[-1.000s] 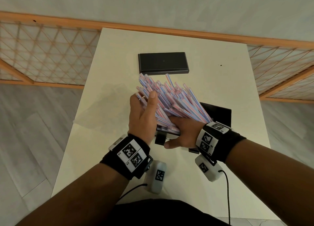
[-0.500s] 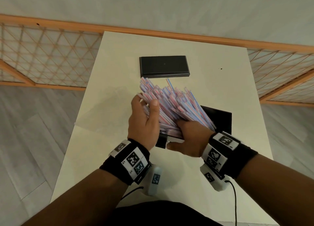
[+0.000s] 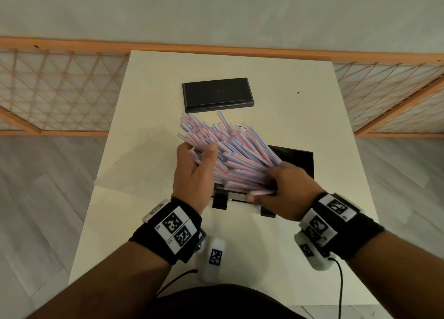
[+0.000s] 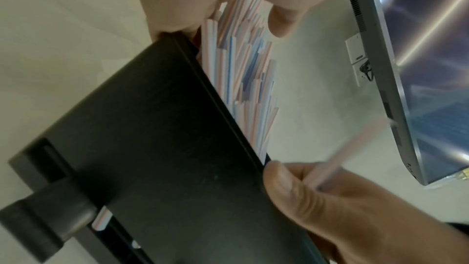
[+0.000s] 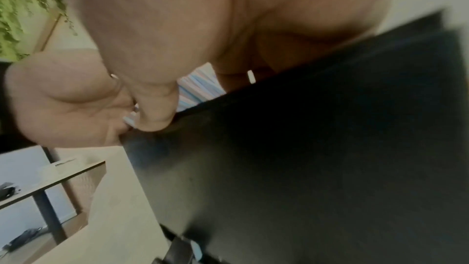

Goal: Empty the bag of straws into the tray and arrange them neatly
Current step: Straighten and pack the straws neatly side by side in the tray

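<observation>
Both hands work the heap. From the head view, the left hand curls round the far-left side of a thick sheaf of pink-, blue- and white-striped paper straws, thumb on top, while the right hand grips the near ends with the fingers buried in them. The sheaf lies aslant across a black rectangular plastic tray on the cream table; a second black flat box sits well beyond.

The left wrist view shows the straws fanned along the tray's dark wall, a right thumb and finger pinching one loose pink straw.

The right wrist view is blurred; straw ends peep between palm and tray.

Emptying looks done; this is the arranging step. Next, squaring the splayed ends calls for squeezing the sheaf parallel and lowering it into the tray without spilling strays.
</observation>
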`<state>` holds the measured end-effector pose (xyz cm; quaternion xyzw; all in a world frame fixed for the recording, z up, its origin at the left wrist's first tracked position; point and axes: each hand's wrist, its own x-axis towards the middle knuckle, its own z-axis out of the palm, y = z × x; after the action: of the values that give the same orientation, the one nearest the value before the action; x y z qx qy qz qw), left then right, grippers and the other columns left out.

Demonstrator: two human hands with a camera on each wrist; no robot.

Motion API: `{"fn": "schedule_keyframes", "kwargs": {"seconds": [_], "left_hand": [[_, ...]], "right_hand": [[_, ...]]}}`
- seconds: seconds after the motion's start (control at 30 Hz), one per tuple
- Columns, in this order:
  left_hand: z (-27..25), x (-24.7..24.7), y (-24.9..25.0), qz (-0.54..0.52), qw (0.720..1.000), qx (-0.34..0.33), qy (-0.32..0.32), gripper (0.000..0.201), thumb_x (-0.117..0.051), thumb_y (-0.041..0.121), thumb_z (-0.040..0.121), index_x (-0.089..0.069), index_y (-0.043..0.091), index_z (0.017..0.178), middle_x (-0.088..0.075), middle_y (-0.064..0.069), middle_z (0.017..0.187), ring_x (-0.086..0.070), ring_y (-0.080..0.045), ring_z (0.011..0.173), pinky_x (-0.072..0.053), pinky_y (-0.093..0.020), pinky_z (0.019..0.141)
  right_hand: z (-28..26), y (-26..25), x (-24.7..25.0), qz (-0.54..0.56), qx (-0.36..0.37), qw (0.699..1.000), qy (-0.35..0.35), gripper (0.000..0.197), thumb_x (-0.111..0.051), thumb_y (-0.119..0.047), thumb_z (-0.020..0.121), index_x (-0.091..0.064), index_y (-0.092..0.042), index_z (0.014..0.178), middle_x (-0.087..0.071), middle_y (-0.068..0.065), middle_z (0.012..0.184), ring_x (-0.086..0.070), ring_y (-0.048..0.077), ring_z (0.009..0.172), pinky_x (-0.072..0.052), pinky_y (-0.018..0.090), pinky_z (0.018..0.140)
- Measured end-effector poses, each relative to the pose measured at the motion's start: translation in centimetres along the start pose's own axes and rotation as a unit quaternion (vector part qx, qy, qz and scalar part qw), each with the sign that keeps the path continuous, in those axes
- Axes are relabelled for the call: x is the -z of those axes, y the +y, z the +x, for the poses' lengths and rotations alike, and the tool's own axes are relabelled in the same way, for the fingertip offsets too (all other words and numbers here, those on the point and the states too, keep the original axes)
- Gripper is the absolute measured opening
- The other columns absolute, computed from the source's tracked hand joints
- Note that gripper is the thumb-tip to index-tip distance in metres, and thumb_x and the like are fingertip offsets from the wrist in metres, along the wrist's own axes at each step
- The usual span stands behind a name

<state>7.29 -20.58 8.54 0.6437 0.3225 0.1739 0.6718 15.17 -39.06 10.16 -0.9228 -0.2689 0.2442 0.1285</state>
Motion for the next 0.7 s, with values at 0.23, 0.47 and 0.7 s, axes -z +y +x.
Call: {"fn": "schedule_keyframes", "kwargs": {"seconds": [0.23,0.47,0.7], "left_hand": [[-0.3,0.7,0.2,-0.018,1.000,0.010,-0.009,0.063,-0.062,0.065,0.076,-0.055,0.018,0.117,-0.070,0.002,0.111,-0.068,-0.021,0.109,-0.051,-0.055,0.103],[0.2,0.7,0.5,-0.038,0.999,0.035,-0.004,0.059,-0.062,0.066,0.076,-0.053,0.025,0.117,-0.071,0.006,0.107,-0.069,-0.016,0.104,-0.052,-0.052,0.103],[0.5,0.7,1.2,-0.059,0.997,0.043,0.004,0.054,-0.075,0.052,0.080,-0.054,0.018,0.117,-0.073,0.000,0.108,-0.073,-0.014,0.100,-0.056,-0.048,0.099]], "right_hand": [[-0.1,-0.8,1.0,0.168,0.063,0.981,0.077,0.020,-0.080,-0.030,0.076,-0.062,-0.024,0.084,-0.063,-0.010,0.074,-0.059,0.007,0.069,-0.047,0.018,0.066],[0.5,1.1,0.3,0.005,-0.018,0.999,0.040,0.035,-0.067,-0.055,0.079,-0.052,-0.025,0.089,-0.054,-0.005,0.085,-0.051,0.017,0.076,-0.039,0.028,0.067],[0.5,0.5,0.1,0.031,-0.017,0.993,0.113,0.042,-0.075,-0.054,0.071,-0.050,-0.023,0.083,-0.052,-0.007,0.082,-0.050,0.017,0.074,-0.037,0.028,0.064]]}}
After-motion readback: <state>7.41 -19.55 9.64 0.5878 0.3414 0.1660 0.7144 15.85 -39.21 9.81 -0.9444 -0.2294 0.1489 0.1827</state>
